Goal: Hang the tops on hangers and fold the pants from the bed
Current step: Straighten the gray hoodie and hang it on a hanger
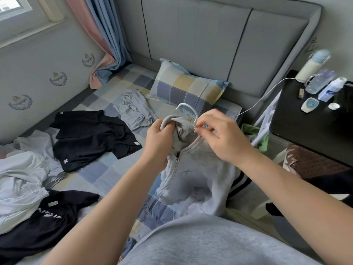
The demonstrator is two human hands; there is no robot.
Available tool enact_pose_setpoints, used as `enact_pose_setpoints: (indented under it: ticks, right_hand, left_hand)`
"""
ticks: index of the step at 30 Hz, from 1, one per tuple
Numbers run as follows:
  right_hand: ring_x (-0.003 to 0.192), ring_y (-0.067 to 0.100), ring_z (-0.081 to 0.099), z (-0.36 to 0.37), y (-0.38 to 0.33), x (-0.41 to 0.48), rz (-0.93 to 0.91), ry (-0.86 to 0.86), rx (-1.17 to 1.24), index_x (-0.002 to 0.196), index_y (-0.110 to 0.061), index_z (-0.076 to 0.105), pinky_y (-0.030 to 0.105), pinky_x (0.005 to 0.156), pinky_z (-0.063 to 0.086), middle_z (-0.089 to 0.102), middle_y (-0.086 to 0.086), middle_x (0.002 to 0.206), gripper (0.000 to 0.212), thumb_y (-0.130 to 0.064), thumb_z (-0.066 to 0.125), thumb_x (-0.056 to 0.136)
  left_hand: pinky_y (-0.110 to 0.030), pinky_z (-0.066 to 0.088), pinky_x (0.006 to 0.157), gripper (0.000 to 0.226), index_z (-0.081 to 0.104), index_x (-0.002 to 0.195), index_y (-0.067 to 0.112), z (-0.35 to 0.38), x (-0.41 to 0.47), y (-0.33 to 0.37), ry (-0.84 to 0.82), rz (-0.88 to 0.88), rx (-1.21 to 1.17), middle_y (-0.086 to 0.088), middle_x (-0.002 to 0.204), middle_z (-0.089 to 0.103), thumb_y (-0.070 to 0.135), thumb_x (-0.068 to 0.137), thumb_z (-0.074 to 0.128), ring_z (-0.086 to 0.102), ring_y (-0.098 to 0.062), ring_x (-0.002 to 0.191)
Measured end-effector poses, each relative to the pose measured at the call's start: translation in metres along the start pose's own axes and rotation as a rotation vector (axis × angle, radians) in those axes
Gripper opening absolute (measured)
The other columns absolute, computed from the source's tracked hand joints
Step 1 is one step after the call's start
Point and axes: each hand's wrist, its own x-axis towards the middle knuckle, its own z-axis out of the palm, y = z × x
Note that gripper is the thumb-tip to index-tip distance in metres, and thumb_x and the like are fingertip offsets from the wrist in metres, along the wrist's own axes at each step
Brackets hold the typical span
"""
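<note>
While the jacket (198,169) hides most of the hanger (183,105), left grip (158,135) clutches collar (168,119), right grip (221,134) pinches hook (194,120).

1 view, from a wide-angle camera worn on the person's head, facing forward and steeply down along both forearms. The grip, where the left hand (158,134) holds the grey zip top (196,169) and the right hand (221,134) pinches the hanger (186,107), lies close under the lens, just above frame centre. Beyond the grip stand the pillow (187,88) and headboard (210,44). Left of it spreads the bed (107,169), and right of it the black bedside table (305,121). Straight lines bow toward the edges.
</note>
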Motion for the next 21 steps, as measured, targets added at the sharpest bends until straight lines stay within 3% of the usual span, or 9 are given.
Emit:
enact_pose_setpoints:
  ticks: [3,6,8,10,12,15,17,21]
  right_hand:
    - [0.073,0.015,0.06,-0.001,0.002,0.002,-0.09,0.068,-0.02,0.089,-0.006,0.072,0.026,0.067,0.049,0.063,0.001,0.086,0.009,-0.006,0.064,0.095]
    - [0.071,0.002,0.059,0.014,0.0,0.0,0.114,-0.09,0.085,0.09,-0.01,0.069,0.02,0.068,0.044,0.064,-0.004,0.077,0.013,-0.002,0.06,0.094]
    - [0.069,0.002,0.054,0.028,0.0,-0.011,0.226,-0.122,0.168,0.089,-0.01,0.067,0.019,0.069,0.04,0.063,-0.004,0.077,0.017,0.002,0.056,0.091]
    - [0.069,0.005,0.052,0.036,0.0,-0.022,0.228,-0.137,0.26,0.089,-0.011,0.064,0.02,0.069,0.042,0.061,-0.002,0.08,0.017,0.005,0.057,0.087]
    - [0.074,0.005,0.056,0.039,-0.001,-0.026,0.203,-0.137,0.301,0.09,-0.012,0.066,0.016,0.073,0.045,0.06,-0.004,0.085,0.011,-0.001,0.063,0.089]
    - [0.077,0.002,0.053,0.041,0.0,-0.021,0.155,-0.06,0.197,0.086,-0.011,0.068,0.017,0.076,0.04,0.057,-0.005,0.079,0.011,-0.012,0.063,0.097]
    - [0.078,0.003,0.053,0.038,0.001,-0.018,0.187,-0.064,0.195,0.089,-0.011,0.067,0.022,0.076,0.038,0.058,-0.004,0.079,0.018,-0.019,0.056,0.102]
    - [0.112,0.024,0.06,0.035,0.009,-0.016,0.352,-0.174,0.154,0.123,-0.006,0.064,0.023,0.089,0.037,0.06,-0.004,0.099,0.046,-0.041,0.042,0.105]
  left_hand:
    - [-0.05,0.058,0.083,0.017,0.065,0.109,0.006,0.004,-0.001,0.0,-0.022,-0.073,-0.086,-0.02,0.101,0.067,0.014,0.1,0.053,0.066,-0.03,0.088]
    - [-0.042,0.058,0.071,0.016,0.064,0.098,0.009,0.013,-0.007,-0.006,-0.098,-0.214,-0.247,-0.019,0.091,0.066,0.013,0.103,0.049,0.067,-0.029,0.08]
    - [-0.038,0.058,0.069,0.02,0.061,0.103,0.006,0.016,-0.01,-0.009,-0.129,-0.313,-0.301,-0.018,0.092,0.064,0.02,0.105,0.047,0.067,-0.026,0.078]
    - [-0.043,0.057,0.085,0.025,0.059,0.114,0.003,0.014,-0.008,-0.01,-0.113,-0.365,-0.36,-0.023,0.107,0.063,0.023,0.106,0.046,0.066,-0.032,0.094]
    - [-0.045,0.054,0.094,0.023,0.061,0.112,0.004,0.007,-0.005,-0.011,-0.093,-0.356,-0.383,-0.025,0.111,0.064,0.022,0.105,0.048,0.067,-0.033,0.1]
    - [-0.035,0.062,0.069,0.023,0.067,0.107,0.004,0.002,-0.005,-0.012,-0.147,-0.311,-0.361,-0.019,0.096,0.072,0.021,0.104,0.052,0.073,-0.025,0.079]
    - [-0.033,0.061,0.062,0.022,0.068,0.103,0.007,0.002,-0.005,-0.012,-0.17,-0.277,-0.343,-0.015,0.089,0.075,0.019,0.105,0.05,0.074,-0.023,0.075]
    - [-0.036,0.061,0.062,0.02,0.068,0.107,0.006,0.0,-0.006,-0.009,-0.188,-0.234,-0.324,-0.018,0.094,0.075,0.016,0.104,0.051,0.075,-0.028,0.08]
